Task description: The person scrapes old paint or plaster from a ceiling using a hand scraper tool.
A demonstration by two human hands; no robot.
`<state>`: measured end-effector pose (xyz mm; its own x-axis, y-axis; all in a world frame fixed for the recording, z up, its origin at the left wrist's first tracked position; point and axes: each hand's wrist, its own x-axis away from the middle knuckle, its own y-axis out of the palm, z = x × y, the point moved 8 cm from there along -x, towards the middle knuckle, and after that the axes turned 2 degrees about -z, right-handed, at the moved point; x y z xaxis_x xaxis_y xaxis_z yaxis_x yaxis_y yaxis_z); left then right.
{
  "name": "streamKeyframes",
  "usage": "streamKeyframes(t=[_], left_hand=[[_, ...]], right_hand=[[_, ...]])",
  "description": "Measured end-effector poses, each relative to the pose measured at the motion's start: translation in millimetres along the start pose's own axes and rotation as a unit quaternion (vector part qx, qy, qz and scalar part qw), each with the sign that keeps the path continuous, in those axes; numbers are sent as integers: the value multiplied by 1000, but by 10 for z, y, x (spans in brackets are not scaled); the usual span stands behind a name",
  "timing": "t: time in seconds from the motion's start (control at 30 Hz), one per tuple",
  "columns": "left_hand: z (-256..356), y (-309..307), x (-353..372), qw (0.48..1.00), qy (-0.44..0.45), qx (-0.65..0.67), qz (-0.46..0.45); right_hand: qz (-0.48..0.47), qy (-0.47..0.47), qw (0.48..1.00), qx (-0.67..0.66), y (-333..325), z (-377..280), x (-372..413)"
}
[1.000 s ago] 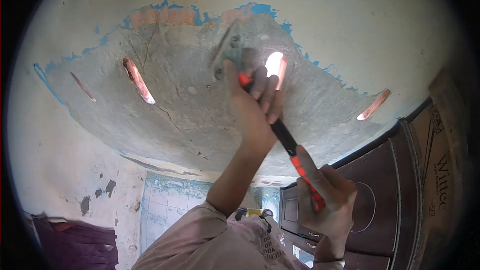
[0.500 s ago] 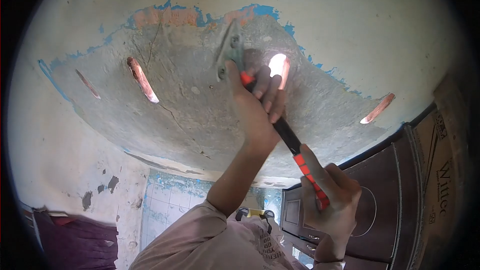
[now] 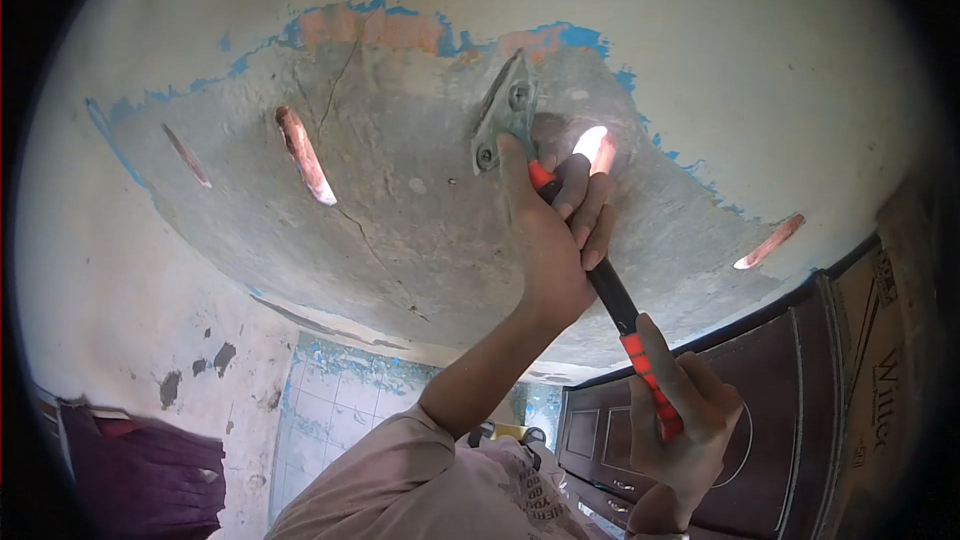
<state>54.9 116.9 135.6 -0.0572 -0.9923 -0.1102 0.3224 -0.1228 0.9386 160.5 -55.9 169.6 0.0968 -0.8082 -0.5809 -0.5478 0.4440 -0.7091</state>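
— While the head camera faced up at the ceiling, where was the tool and how was it held?

— One view, reported in order. The red-and-black tool handle (image 3: 615, 295) ran on a slant from upper left to lower right, below a bare cement patch (image 3: 400, 200) on the ceiling. The left hand (image 3: 548, 240) was wrapped round the upper end of the handle, fingers curled tight over it and thumb stretched up to the lower edge of a metal bracket (image 3: 503, 120). The right hand (image 3: 690, 420) was closed round the lower, red end of the handle, with the forefinger laid along it. The tool's head was hidden behind the left hand, so its type could not be told.

— How was the bracket fixed?

— It lay flat against the cement, tilted, with one bolt (image 3: 519, 95) near its upper end and a second bolt (image 3: 486, 154) near its lower end. A bright hole (image 3: 590, 145) showed just right of the left hand's fingers.

— What else was in the field?

— Narrow slots (image 3: 305, 155) with copper-coloured edges were cut in the patch to the left, and one more slot (image 3: 768, 242) to the right. Blue paint remnants (image 3: 580, 37) bordered the patch. A dark brown door (image 3: 800, 390) stood behind the right hand, a printed cardboard box (image 3: 885, 380) beside it, and a tiled wall (image 3: 330, 410) lower left. The person's pale sleeve (image 3: 400, 480) filled the bottom edge.
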Motion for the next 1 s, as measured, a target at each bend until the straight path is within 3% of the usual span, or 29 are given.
streamKeyframes(t=[0.13,0.47,0.57,0.87,1.0], left_hand=[[221,3,-73,995,21,26,-90],[209,15,-81,994,17,49,-92],[127,14,-75,997,19,55,-54],[176,-20,-110,994,28,73,-77],[78,-33,-35,998,21,46,-34]], right_hand=[[-17,-8,1000,5,88,-140,-28],[-28,-7,1000,1,75,-160,-64],[-32,-1,999,3,19,-91,-26],[-44,-26,999,2,89,-72,-62],[-53,14,998,-14,72,17,-6]])
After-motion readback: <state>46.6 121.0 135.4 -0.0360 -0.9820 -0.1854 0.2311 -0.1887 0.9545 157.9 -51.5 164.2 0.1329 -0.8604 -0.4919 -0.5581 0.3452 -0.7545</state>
